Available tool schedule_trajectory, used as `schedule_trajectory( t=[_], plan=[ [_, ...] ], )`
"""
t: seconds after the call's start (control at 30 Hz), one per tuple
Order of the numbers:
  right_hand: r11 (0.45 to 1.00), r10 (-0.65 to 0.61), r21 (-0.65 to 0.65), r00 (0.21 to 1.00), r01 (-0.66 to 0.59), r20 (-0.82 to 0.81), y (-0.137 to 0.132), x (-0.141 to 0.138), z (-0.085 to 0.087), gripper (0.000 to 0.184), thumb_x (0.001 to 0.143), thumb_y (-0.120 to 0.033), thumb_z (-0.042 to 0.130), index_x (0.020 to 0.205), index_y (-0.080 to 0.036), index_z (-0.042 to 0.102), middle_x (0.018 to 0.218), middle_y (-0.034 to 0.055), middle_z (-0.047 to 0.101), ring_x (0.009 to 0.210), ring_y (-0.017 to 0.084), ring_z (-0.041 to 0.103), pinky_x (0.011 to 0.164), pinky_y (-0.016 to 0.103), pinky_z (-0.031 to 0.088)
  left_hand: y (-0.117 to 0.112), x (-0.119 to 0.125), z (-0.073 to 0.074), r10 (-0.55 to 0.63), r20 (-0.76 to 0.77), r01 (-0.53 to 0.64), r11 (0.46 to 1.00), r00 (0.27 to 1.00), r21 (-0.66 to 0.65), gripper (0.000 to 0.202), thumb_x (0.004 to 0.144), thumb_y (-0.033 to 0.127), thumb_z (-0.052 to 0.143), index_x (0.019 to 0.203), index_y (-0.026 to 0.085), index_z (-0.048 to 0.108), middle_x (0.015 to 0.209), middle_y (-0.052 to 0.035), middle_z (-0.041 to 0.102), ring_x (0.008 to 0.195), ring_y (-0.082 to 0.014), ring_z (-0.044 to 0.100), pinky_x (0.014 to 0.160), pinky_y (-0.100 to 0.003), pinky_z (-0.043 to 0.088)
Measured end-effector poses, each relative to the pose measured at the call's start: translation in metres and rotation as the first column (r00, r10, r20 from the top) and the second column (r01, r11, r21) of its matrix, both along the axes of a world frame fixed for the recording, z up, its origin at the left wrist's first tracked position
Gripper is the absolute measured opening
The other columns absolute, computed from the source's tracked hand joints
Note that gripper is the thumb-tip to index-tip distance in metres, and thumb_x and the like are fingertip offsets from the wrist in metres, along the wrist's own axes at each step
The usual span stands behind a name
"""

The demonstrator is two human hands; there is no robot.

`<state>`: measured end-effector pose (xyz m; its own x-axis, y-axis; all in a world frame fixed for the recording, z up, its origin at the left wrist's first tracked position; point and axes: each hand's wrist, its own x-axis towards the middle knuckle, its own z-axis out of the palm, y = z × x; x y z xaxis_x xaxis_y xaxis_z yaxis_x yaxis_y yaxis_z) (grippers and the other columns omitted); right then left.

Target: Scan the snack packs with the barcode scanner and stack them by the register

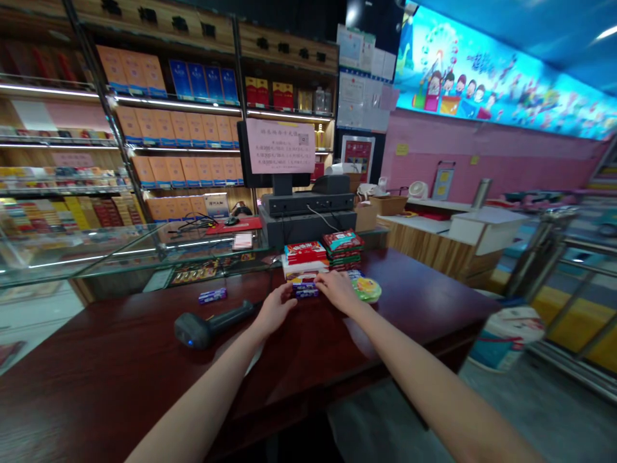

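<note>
Both my arms reach across a dark red wooden counter. My left hand and my right hand close in from either side on a small stack of purple candy packs, fingers curled against it. Just behind the packs stand a stack of red and white boxes and a stack of dark red and green packets. A round yellow-green container lies right of my right hand. One loose purple pack lies to the left.
A black barcode scanner lies on the counter left of my left hand. A cash register with monitor stands behind the goods. A glass display case and shelves of boxed goods fill the left. A white bag sits on the floor right.
</note>
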<state>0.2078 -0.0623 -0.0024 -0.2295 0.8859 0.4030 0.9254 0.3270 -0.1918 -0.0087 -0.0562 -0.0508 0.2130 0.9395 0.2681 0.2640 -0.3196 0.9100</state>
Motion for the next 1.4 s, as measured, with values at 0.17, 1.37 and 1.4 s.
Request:
schedule_trajectory(
  t=[0.17,1.37,1.4],
  plan=[
    [0.998,-0.004,0.065,0.997,-0.001,0.077,-0.006,0.004,-0.005,0.015,0.096,-0.025,0.059,0.097,-0.025,0.074,0.117,0.0051,0.072,0.113,0.025,0.056,0.099,0.041,0.033,-0.007,0.005,-0.004,0.016,-0.098,-0.015,1.0,0.995,0.007,0.05,0.078,0.012,0.064,0.127,0.018,0.066,0.126,-0.0076,0.071,0.118,-0.0223,0.065,0.11,-0.038,0.045],
    [0.99,-0.017,0.138,0.927,-0.038,0.375,-0.003,0.003,-0.014,0.018,0.094,-0.024,0.059,0.103,-0.018,0.074,0.118,0.0112,0.07,0.116,0.028,0.05,0.099,0.043,0.032,-0.016,0.018,-0.002,0.133,-0.459,-0.154,0.988,0.878,-0.009,0.058,0.082,0.015,0.064,0.137,0.024,0.053,0.13,-0.0049,0.07,0.124,-0.022,0.062,0.109,-0.037,0.043],
    [0.99,-0.016,0.136,0.925,-0.039,0.379,-0.003,0.003,-0.014,0.018,0.094,-0.024,0.06,0.103,-0.019,0.074,0.118,0.0111,0.07,0.116,0.028,0.05,0.099,0.043,0.032,-0.015,0.018,-0.003,0.132,-0.456,-0.153,0.988,0.88,-0.008,0.058,0.082,0.015,0.064,0.137,0.024,0.053,0.129,-0.0053,0.07,0.124,-0.0221,0.062,0.108,-0.037,0.043]
  ],
)
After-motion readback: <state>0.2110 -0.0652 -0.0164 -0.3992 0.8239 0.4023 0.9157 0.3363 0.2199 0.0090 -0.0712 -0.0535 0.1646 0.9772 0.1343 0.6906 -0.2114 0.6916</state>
